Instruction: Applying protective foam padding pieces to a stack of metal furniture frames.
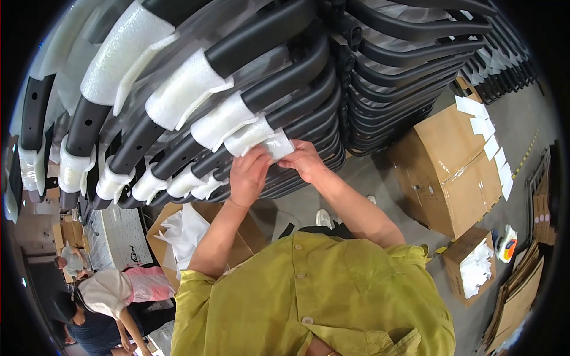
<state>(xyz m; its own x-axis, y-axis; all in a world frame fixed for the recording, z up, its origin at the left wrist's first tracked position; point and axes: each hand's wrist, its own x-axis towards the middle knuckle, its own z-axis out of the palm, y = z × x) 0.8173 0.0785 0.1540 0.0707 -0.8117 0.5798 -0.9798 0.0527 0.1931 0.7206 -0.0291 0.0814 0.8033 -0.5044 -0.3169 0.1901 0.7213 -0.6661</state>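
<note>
In front of me, black curved metal tubes (270, 32) are stacked in tiers, many with white foam wraps (221, 121) around them. My right hand (304, 161) pinches the edge of a white foam sheet (278, 144) on one of the lower tubes. Bent fingers of my left hand (248, 173) press on the same sheet from its other side; the fingertips are partly hidden against the foam. Just above my hands another wrap (249, 133) sits around the neighbouring tube.
A large cardboard box (445, 169) with white sheets on it stands to the right. Behind my left arm is an open carton (240, 228) with white foam sheets (183, 234). A smaller box (469, 261) holds white material. Co-workers (104, 296) are at lower left.
</note>
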